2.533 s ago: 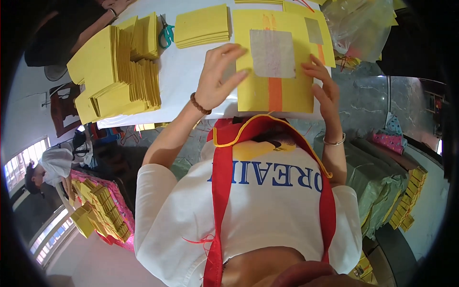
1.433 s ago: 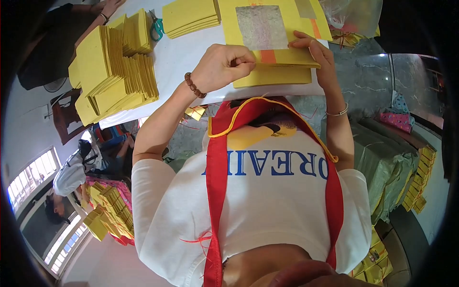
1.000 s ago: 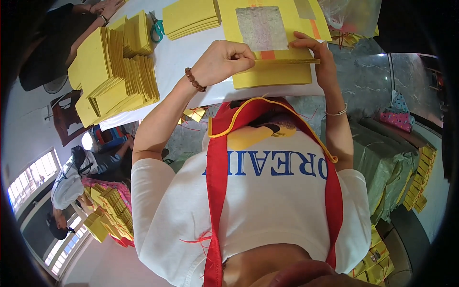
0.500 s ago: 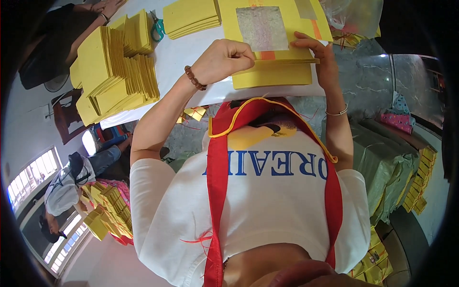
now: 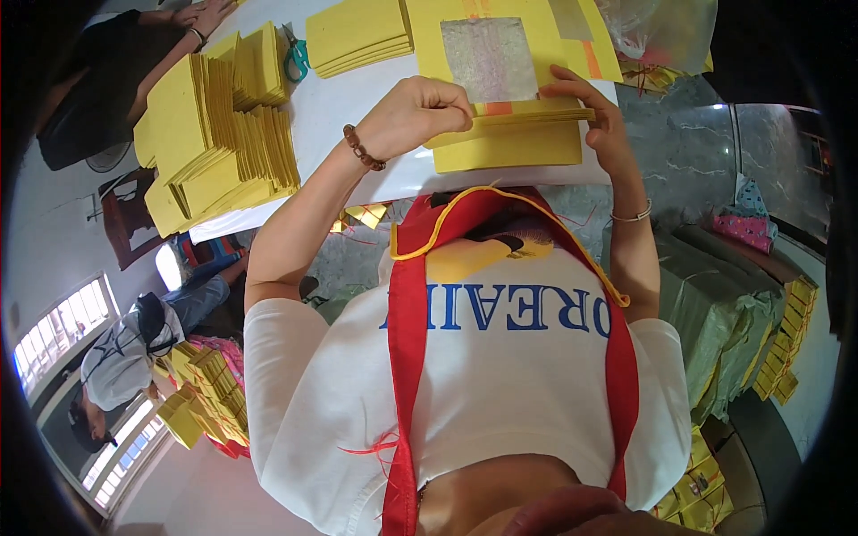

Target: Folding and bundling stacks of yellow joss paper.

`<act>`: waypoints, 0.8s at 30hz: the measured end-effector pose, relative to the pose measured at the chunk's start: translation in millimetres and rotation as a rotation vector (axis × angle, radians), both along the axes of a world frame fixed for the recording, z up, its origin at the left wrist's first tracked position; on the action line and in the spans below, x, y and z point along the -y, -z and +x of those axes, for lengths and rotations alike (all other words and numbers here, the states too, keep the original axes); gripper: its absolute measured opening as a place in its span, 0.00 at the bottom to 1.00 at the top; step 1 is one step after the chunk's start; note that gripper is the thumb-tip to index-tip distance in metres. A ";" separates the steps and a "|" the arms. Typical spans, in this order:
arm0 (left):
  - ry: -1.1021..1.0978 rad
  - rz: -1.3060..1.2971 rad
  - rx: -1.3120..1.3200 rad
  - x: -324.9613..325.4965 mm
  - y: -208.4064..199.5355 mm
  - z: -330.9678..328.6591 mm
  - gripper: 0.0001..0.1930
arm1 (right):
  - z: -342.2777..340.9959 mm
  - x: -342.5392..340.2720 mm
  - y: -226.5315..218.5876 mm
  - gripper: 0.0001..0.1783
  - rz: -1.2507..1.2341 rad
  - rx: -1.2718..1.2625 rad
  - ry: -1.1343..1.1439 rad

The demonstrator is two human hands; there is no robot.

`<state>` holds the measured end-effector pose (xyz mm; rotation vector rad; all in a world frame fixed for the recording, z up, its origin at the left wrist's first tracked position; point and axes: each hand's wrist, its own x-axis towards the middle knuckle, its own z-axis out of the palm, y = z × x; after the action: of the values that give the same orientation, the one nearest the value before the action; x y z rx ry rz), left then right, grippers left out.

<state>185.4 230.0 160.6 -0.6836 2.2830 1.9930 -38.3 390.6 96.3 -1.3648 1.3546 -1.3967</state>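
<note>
Yellow paper sheets with a silvery square [image 5: 490, 61] and orange marks lie before me on the white table. Their near part is a folded yellow paper stack [image 5: 527, 116], its layered edge raised toward me. My left hand [image 5: 420, 116] is closed, pinching the left end of that fold between thumb and curled fingers. At the fold's right end, my right hand [image 5: 597, 116] has its fingers apart, fingertips on or just above the paper and the thumb nearer me. A flat yellow paper piece [image 5: 509, 150] sits just below the fold, at the table's near edge.
Yellow folded bundles [image 5: 214, 134] are piled at the left, beside teal-handled scissors [image 5: 296, 55]. Another yellow stack [image 5: 359, 34] lies at the far side. A clear plastic bag [image 5: 661, 31] hangs at the far right. Another person's hand [image 5: 210, 16] rests at the far-left table corner.
My right hand has loosened, its thumb coming away from the paper's end and dropping slightly toward me. The left hand keeps its pinch with almost no movement.
</note>
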 end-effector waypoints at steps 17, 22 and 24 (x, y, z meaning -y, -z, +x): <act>0.116 -0.331 -0.307 8.5 -8.5 9.5 0.15 | 5.0 3.8 4.1 0.12 -0.075 -0.068 0.051; 0.083 -1.150 -0.344 17.6 23.9 10.3 0.25 | 4.9 4.7 1.7 0.12 -0.018 -0.005 0.097; 0.052 -1.198 -0.366 16.5 26.8 10.7 0.25 | -0.7 6.0 -2.1 0.15 -0.091 -0.029 0.002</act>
<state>196.1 213.5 133.8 -0.2209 3.5373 0.5312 -39.1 384.6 98.4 -1.4476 1.3254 -1.4605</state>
